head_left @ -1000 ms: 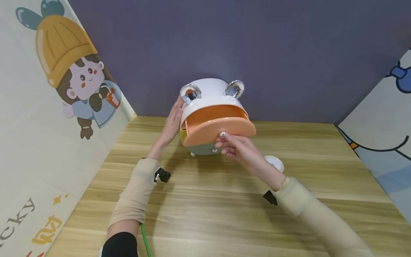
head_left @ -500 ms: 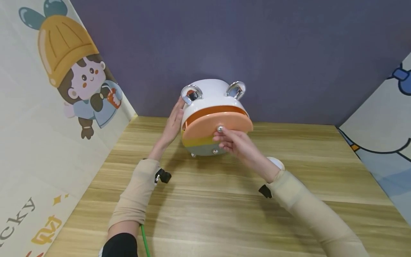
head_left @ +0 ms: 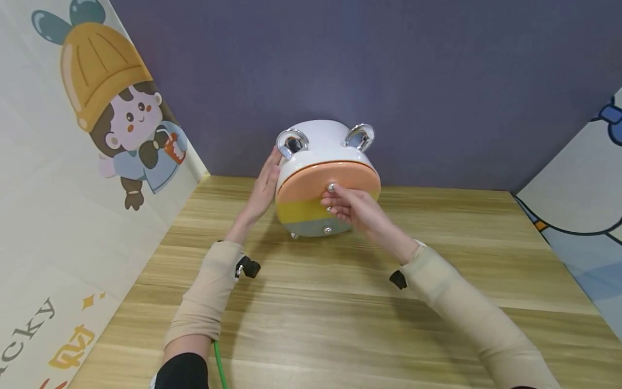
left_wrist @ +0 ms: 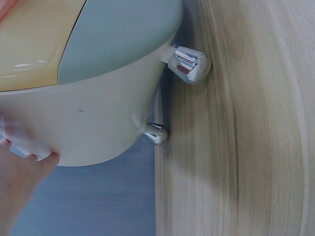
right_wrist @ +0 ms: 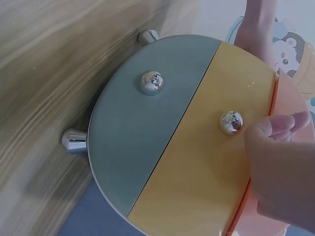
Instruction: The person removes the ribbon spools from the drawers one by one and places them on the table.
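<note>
A white rounded drawer box [head_left: 323, 141] with two shiny ear-like rings stands on the wooden table against the dark wall. Its front has an orange drawer [head_left: 303, 181], a yellow drawer [head_left: 296, 210] and a grey-green drawer [right_wrist: 142, 118]. The orange one sits almost flush, a thin edge showing in the right wrist view. My right hand [head_left: 362, 210] pinches that drawer's silver knob [head_left: 332, 187] between thumb and forefinger. My left hand [head_left: 262, 189] lies along the box's left side, fingers extended; in the left wrist view its fingertips [left_wrist: 49, 160] touch the white wall.
Short silver feet [left_wrist: 191, 65] hold the box off the table [head_left: 311, 319]. A white object [head_left: 420, 244] lies mostly hidden behind my right sleeve. A green cable [head_left: 220, 364] runs beside my left arm. Printed walls flank both sides.
The orange drawer has slid back into the box, pushed by my right hand on its knob. My left hand has stayed against the box's side.
</note>
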Demonstrator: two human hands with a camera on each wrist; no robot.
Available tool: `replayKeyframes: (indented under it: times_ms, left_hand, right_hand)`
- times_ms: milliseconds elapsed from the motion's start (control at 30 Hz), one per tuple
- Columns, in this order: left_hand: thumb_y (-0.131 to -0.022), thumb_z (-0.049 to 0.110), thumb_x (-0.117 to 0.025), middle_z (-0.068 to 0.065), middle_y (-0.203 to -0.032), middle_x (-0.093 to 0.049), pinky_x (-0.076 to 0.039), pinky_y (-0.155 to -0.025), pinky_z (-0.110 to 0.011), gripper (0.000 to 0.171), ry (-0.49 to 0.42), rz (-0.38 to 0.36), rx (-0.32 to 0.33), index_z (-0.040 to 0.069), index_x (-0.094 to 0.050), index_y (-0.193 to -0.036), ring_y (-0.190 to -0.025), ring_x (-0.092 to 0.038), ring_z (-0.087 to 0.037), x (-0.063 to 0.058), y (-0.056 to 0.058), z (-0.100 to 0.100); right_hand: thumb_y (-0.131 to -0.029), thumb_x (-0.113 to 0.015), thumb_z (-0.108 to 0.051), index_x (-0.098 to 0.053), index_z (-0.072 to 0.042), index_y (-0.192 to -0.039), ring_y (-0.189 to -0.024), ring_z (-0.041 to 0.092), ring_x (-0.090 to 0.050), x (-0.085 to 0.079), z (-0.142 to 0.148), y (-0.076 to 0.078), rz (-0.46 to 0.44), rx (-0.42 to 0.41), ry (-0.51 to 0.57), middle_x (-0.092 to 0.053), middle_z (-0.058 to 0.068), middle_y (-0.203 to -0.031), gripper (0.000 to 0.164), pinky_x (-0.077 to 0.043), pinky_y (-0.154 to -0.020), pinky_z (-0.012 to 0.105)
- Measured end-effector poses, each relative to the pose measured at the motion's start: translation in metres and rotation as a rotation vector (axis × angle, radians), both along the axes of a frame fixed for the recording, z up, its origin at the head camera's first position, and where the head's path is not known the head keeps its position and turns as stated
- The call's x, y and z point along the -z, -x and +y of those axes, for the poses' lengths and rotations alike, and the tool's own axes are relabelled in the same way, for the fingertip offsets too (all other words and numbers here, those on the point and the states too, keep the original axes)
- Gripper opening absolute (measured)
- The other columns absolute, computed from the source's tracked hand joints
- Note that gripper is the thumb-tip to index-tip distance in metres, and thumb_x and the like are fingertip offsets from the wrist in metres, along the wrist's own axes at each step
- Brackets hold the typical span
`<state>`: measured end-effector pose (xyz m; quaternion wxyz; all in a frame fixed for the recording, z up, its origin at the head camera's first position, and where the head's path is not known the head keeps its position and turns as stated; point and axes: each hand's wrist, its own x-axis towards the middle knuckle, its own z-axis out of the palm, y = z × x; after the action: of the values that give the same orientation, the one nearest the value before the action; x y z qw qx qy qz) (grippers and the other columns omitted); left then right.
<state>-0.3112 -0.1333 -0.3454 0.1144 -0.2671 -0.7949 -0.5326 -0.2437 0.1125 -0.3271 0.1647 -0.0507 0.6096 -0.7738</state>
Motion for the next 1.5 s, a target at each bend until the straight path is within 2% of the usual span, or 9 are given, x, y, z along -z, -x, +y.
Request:
replayKeyframes:
  times_ms: [233, 467, 600, 733, 867, 967, 1100, 1333, 1500]
  left_hand:
    - [-0.108, 0.024, -0.026, -0.007, -0.169, -0.01, -0.007, -0.125, -0.06, 0.051, 0.003, -0.025, -0.008, 0.016, -0.024, -0.158, -0.157, -0.008, -0.027, 0.003, 0.001, 0.0]
    - [-0.109, 0.034, -0.024, 0.002, -0.169, -0.01, -0.006, -0.125, -0.059, 0.05, -0.002, 0.01, -0.019, 0.026, -0.023, -0.159, -0.157, -0.007, -0.021, 0.026, 0.027, -0.004]
    - [-0.106, 0.052, -0.022, 0.008, -0.169, -0.01, -0.008, -0.125, -0.058, 0.056, 0.014, 0.039, -0.024, 0.031, -0.023, -0.158, -0.157, -0.008, -0.018, 0.029, 0.032, -0.005]
    - [-0.105, 0.057, -0.022, 0.012, -0.168, -0.011, -0.007, -0.126, -0.056, 0.058, 0.016, 0.04, -0.019, 0.033, -0.024, -0.158, -0.157, -0.008, -0.014, 0.029, 0.034, -0.004]
    - [-0.107, 0.049, -0.022, 0.008, -0.169, -0.01, -0.007, -0.126, -0.056, 0.055, 0.012, 0.032, -0.015, 0.03, -0.023, -0.158, -0.157, -0.008, -0.015, 0.029, 0.033, -0.004]
    - [-0.109, 0.033, -0.023, 0.002, -0.169, -0.01, -0.005, -0.126, -0.057, 0.05, 0.006, 0.031, -0.017, 0.025, -0.023, -0.159, -0.157, -0.007, -0.02, 0.028, 0.03, -0.004]
    - [-0.108, 0.015, -0.023, -0.006, -0.169, -0.008, -0.004, -0.126, -0.057, 0.051, 0.006, -0.007, -0.014, 0.016, -0.022, -0.159, -0.157, -0.006, -0.026, 0.016, 0.015, -0.002]
    - [-0.109, 0.032, -0.022, -0.001, -0.169, -0.008, -0.004, -0.126, -0.057, 0.052, -0.009, -0.012, -0.002, 0.019, -0.022, -0.159, -0.157, -0.005, -0.022, 0.012, 0.011, -0.001]
    - [-0.108, 0.023, -0.024, -0.005, -0.169, -0.008, -0.005, -0.125, -0.059, 0.051, -0.002, -0.031, -0.003, 0.017, -0.022, -0.159, -0.157, -0.006, -0.026, 0.003, 0.001, 0.001]
  right_hand:
    - [-0.103, -0.052, -0.032, -0.065, -0.005, -0.107, -0.07, 0.004, -0.067, 0.001, -0.001, 0.007, -0.004, -0.008, 0.012, -0.076, -0.006, -0.086, 0.03, -0.054, -0.066, 0.015]
    - [-0.103, -0.053, -0.03, -0.066, -0.005, -0.106, -0.068, 0.004, -0.066, 0.001, 0.0, 0.009, -0.005, -0.017, 0.031, -0.077, -0.005, -0.085, 0.029, -0.055, -0.065, 0.016]
    - [-0.104, -0.052, -0.029, -0.068, -0.007, -0.103, -0.068, 0.005, -0.066, -0.001, 0.001, 0.01, -0.007, -0.024, 0.053, -0.077, -0.004, -0.086, 0.027, -0.054, -0.065, 0.016]
    - [-0.104, -0.052, -0.026, -0.069, -0.008, -0.101, -0.067, 0.005, -0.066, -0.002, 0.002, 0.01, -0.015, -0.024, 0.075, -0.077, -0.004, -0.085, 0.025, -0.054, -0.064, 0.016]
    - [-0.104, -0.052, -0.026, -0.068, -0.007, -0.102, -0.068, 0.006, -0.067, -0.002, 0.001, 0.009, -0.017, -0.02, 0.07, -0.077, -0.004, -0.085, 0.026, -0.055, -0.065, 0.017]
    - [-0.104, -0.051, -0.028, -0.067, -0.006, -0.104, -0.069, 0.005, -0.067, -0.002, 0.001, 0.008, -0.016, -0.026, 0.047, -0.077, -0.004, -0.087, 0.027, -0.055, -0.067, 0.017]
    - [-0.105, -0.049, -0.029, -0.066, -0.007, -0.104, -0.072, 0.004, -0.067, -0.001, 0.003, 0.004, -0.028, -0.035, 0.011, -0.076, -0.004, -0.087, 0.028, -0.055, -0.068, 0.016]
    - [-0.107, -0.041, -0.029, -0.063, -0.004, -0.11, -0.074, 0.003, -0.066, 0.015, 0.012, -0.007, -0.044, -0.116, -0.073, -0.075, -0.008, -0.088, 0.034, -0.054, -0.07, 0.015]
    - [-0.108, -0.038, -0.033, -0.064, -0.001, -0.109, -0.07, 0.003, -0.068, 0.034, 0.011, -0.007, -0.12, -0.127, -0.084, -0.076, -0.006, -0.085, 0.041, -0.056, -0.069, 0.016]
